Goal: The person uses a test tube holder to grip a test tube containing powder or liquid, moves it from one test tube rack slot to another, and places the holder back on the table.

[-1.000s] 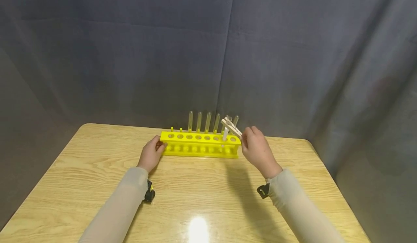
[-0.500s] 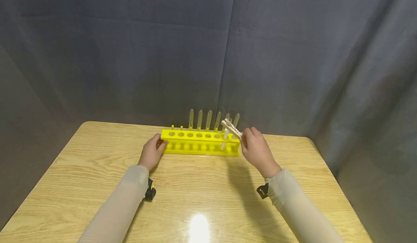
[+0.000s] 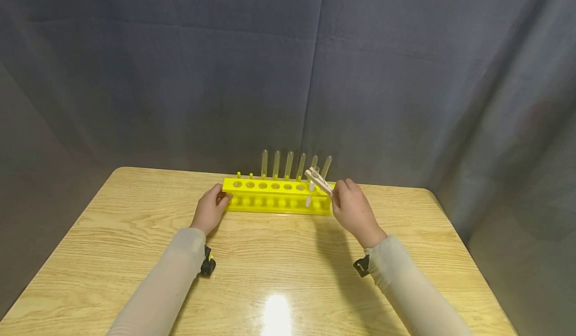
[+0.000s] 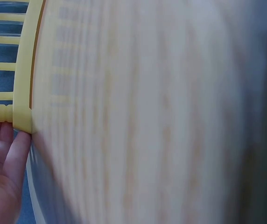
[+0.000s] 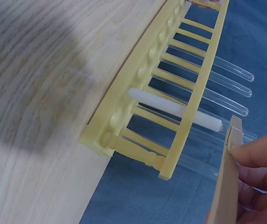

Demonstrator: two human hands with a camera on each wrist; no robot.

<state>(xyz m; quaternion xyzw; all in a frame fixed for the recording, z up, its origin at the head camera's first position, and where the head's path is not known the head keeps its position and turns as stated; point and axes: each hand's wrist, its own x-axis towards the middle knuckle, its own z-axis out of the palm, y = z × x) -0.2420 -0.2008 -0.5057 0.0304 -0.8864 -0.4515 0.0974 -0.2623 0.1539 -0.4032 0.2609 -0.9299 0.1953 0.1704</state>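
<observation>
**Filled tube standing in the yellow rack, clamped near its mouth**

From my remote seat, I see the tube with white filling in the second hole from the rack's right end. My right hand, beyond that end, pinches the wooden clamp, whose tip grips the glass above the rack's top bar. My left hand grips the rack's left end.

I'd expect the tube to be light, stiff, slick and easily cracked, so just below the mouth, where the clamp sits, seems the right hold. The rack looks like light plastic that could slide on the bench; its end post is a sensible grip.

The right wrist view shows me the filling's rounded bottom by the rack's base, though not whether it is seated. The head view adds the clear tubes upended behind the rack. The left wrist view misses the filled tube but shows fingers against the rack's end.
</observation>
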